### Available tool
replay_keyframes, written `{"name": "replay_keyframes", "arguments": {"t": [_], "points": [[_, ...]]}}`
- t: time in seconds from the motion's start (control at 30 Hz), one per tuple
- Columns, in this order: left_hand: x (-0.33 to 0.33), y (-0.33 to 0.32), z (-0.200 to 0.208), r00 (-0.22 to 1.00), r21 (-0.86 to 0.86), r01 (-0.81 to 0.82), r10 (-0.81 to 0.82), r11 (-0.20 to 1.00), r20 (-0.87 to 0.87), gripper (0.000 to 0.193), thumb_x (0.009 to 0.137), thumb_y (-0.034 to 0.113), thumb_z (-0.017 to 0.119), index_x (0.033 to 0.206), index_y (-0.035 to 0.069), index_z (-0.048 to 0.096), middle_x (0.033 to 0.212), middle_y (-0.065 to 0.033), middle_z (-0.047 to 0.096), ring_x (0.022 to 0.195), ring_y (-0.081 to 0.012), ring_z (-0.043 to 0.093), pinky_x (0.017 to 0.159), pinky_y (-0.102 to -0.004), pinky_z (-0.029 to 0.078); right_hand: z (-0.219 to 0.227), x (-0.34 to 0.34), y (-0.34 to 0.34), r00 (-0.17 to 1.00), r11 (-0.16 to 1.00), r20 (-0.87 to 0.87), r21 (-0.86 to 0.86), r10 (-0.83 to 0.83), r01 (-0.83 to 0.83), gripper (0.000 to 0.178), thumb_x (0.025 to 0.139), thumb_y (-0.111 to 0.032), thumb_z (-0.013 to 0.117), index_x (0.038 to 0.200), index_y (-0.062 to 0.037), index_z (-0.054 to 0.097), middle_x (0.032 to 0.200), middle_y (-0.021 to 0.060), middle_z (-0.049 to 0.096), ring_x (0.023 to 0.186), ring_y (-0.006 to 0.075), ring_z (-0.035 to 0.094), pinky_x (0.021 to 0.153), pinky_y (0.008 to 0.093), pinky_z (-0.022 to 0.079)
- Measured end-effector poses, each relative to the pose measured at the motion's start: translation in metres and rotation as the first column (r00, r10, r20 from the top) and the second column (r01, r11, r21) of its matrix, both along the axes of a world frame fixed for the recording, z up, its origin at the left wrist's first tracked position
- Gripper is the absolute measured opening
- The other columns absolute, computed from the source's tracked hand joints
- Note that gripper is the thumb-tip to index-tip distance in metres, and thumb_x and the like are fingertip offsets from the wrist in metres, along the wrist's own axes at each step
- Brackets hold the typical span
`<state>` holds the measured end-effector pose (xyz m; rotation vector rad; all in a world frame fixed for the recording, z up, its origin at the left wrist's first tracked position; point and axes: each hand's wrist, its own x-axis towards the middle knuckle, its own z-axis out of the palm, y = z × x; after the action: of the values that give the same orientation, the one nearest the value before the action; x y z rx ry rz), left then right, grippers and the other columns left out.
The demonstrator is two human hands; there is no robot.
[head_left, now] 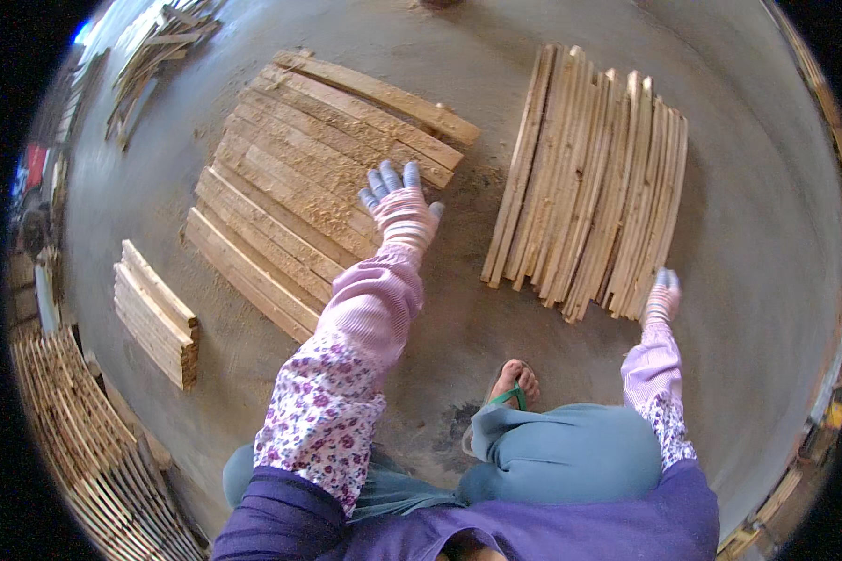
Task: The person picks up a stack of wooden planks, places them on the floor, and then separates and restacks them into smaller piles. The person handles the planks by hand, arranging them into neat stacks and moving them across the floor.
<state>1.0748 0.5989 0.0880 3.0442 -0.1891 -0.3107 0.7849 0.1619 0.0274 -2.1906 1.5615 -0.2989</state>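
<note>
Seemingly, planks (269, 150) beneath left fingers (389, 175).

left hand (402, 213) + right hand (662, 299): 2 | sawdust-strewn stack (276, 182) + long-board stack (589, 187) + short-board stack (152, 323): 3 | scrap-wood heap (166, 42): 1 | visible sandal (509, 397): 1
</note>
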Motion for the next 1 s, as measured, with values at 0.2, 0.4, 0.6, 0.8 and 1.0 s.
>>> {"name": "replay_keyframes", "arguments": {"t": [0.2,0.4,0.6,0.8,1.0], "points": [[-0.001,0.002,-0.009,0.992,-0.218,-0.015,0.042,0.976,0.120,0.057,0.079,0.035,0.076,0.131,0.027,0.056,0.156,-0.0229,0.031,0.144,-0.0464,0.027,0.115,-0.0616,0.022,0.067,0.162,0.076,0.717,0.741,0.196,-0.241,0.669,-0.626,0.041,0.092,-0.025,0.064,0.127,-0.0047,0.063,0.128,0.0193,0.062,0.123,0.0366,0.056,0.107,0.0423,0.042],[0.006,0.019,-0.007,0.931,-0.595,0.050,0.179,0.802,0.318,0.042,0.074,0.009,0.074,0.115,0.013,0.064,0.136,-0.0215,0.048,0.117,-0.0400,0.055,0.102,-0.0421,0.045,0.103,0.310,0.256,0.284,0.210,0.380,0.224,0.881,-0.952,0.037,0.097,-0.030,0.061,0.123,-0.0034,0.066,0.119,0.0142,0.068,0.111,0.0253,0.063,0.099,0.0343,0.046],[-0.015,0.054,0.009,0.950,-0.869,0.005,0.268,0.494,0.158,0.088,0.071,0.012,0.085,0.143,0.003,0.037,0.138,-0.0193,0.048,0.123,-0.0335,0.052,0.106,-0.0389,0.044,0.105,0.357,0.376,0.682,-0.072,0.463,0.852,0.566,-0.519,0.034,0.098,-0.039,0.061,0.106,-0.0069,0.068,0.094,0.0032,0.069,0.077,0.0149,0.063,0.072,0.0320,0.052],[-0.010,0.166,0.044,0.929,-0.862,-0.001,0.320,0.507,0.187,0.077,0.081,0.021,0.083,0.144,0.007,0.042,0.132,-0.0121,0.054,0.116,-0.0224,0.054,0.100,-0.0362,0.046,0.104,0.334,0.371,0.699,-0.341,0.630,0.774,0.337,-0.534,0.027,0.101,-0.029,0.058,0.117,-0.0063,0.057,0.094,0.0101,0.070,0.069,0.0136,0.065,0.058,0.0270,0.056],[-0.018,0.266,0.130,0.858,-0.114,0.248,-0.164,0.962,0.488,0.087,0.075,0.024,0.081,0.150,0.016,0.037,0.147,-0.0184,0.043,0.138,-0.0385,0.038,0.116,-0.0485,0.032,0.144,0.317,0.424,0.789,-0.346,0.485,0.864,0.377,-0.366,0.055,0.101,-0.060,0.041,0.110,-0.0085,0.059,0.087,0.0131,0.072,0.053,0.0148,0.061,0.046,0.0280,0.051]]}}
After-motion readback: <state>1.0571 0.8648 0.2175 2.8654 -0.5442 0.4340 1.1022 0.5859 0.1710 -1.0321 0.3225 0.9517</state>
